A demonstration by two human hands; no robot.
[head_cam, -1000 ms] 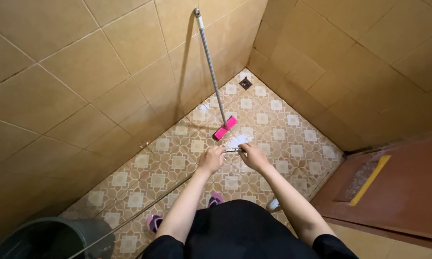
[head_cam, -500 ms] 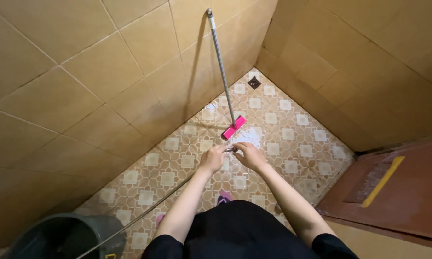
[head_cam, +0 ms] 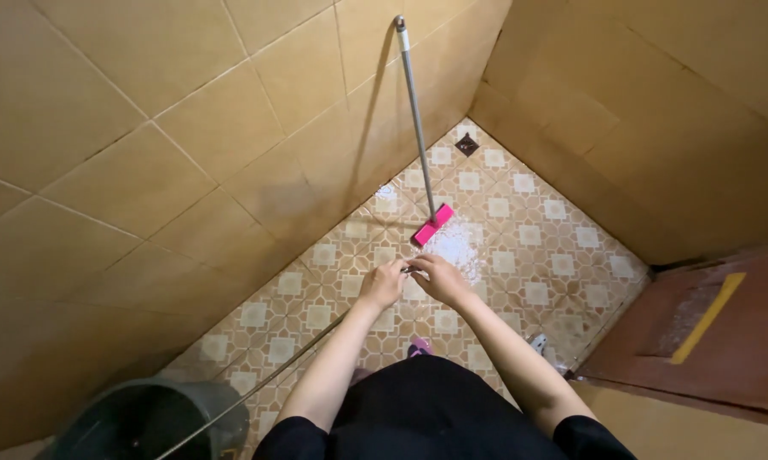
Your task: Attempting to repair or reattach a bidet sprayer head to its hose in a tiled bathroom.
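Observation:
My left hand (head_cam: 382,285) and my right hand (head_cam: 439,277) meet in front of me over the patterned floor tiles (head_cam: 520,238). Both pinch the top end of a thin metal pole (head_cam: 273,375) that slants down to the lower left. The fingers of both hands are closed around a small metal piece at the pole's tip. A mop with a pink head (head_cam: 432,225) and a long metal handle (head_cam: 416,111) leans against the tan tiled wall just beyond my hands. A wet patch shines on the floor beside the pink head.
A dark grey bucket (head_cam: 145,422) stands at the lower left, with the pole's lower end by it. A floor drain (head_cam: 466,145) sits in the far corner. A brown door (head_cam: 724,341) with a yellow strip is on the right. A pink sandal (head_cam: 419,345) shows below my arms.
The view has drifted, so the mop, drain and door sit further right in the picture. My hands stay together on the pole's tip, the right fingers shifting slightly over it.

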